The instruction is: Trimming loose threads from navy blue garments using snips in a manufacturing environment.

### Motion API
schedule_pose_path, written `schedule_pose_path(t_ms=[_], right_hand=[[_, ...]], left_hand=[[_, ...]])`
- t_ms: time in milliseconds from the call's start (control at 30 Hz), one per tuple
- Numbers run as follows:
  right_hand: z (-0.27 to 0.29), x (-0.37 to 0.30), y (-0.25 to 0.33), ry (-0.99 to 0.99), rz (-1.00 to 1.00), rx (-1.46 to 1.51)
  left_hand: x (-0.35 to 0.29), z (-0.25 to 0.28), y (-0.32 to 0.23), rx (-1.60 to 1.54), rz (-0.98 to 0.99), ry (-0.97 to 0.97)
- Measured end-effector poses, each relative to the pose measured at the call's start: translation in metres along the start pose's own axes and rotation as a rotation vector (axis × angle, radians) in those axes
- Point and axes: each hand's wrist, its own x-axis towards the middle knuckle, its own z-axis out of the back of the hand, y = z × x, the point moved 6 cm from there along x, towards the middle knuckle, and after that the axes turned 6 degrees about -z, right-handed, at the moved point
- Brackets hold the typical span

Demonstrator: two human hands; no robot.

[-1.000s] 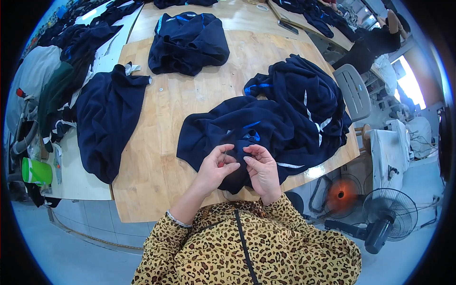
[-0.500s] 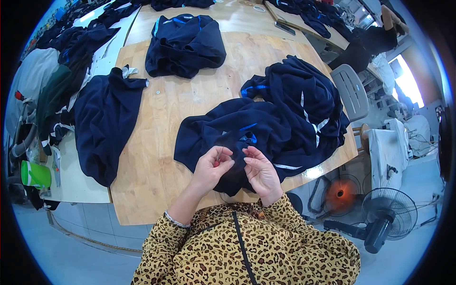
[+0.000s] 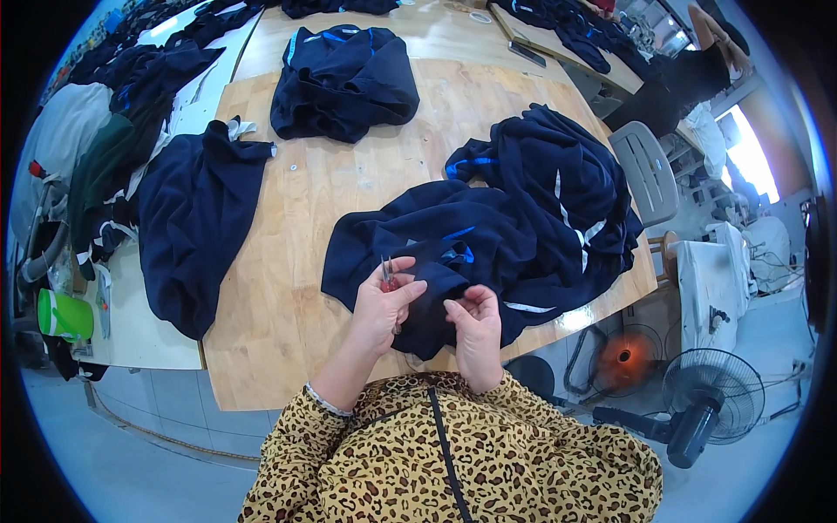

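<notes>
In my left hand (image 3: 380,307) is a small pair of thread snips (image 3: 389,281) with red on the handle, its metal blades pointing up past my fingers. My left thumb and forefinger meet at the edge of a navy garment (image 3: 410,218) heaped before me. My right hand (image 3: 478,336) is closed, thumb against curled fingers, on a dark fold of the same garment. A bright blue strip (image 3: 457,253) shows in the cloth just beyond my hands. What exactly lies between my right fingertips is partly hidden.
More navy garments lie on the wooden table (image 3: 279,305): one heap (image 3: 558,166) with white tapes at right, one (image 3: 344,83) at the far side, another (image 3: 200,227) at left. A green bucket (image 3: 65,315), a grey chair (image 3: 643,170) and a standing fan (image 3: 711,401) surround the table.
My left hand has turned, bringing the snips upright into view. My right hand has dropped slightly and its fingers have curled in closer.
</notes>
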Motion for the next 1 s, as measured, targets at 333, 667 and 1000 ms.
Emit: schedule_pose_path(t_ms=[333,667,1000], right_hand=[[-0.012,0.006,-0.022,0.233,-0.482,0.194],[-0.014,0.006,-0.023,0.414,-0.47,0.35],[-0.011,0.01,-0.013,0.298,-0.461,0.275]], left_hand=[[-0.006,-0.002,0.0,0.111,-0.006,0.043],[-0.01,-0.009,0.01,-0.213,0.196,0.022],[-0.009,-0.012,-0.018,0.558,-0.365,0.163]])
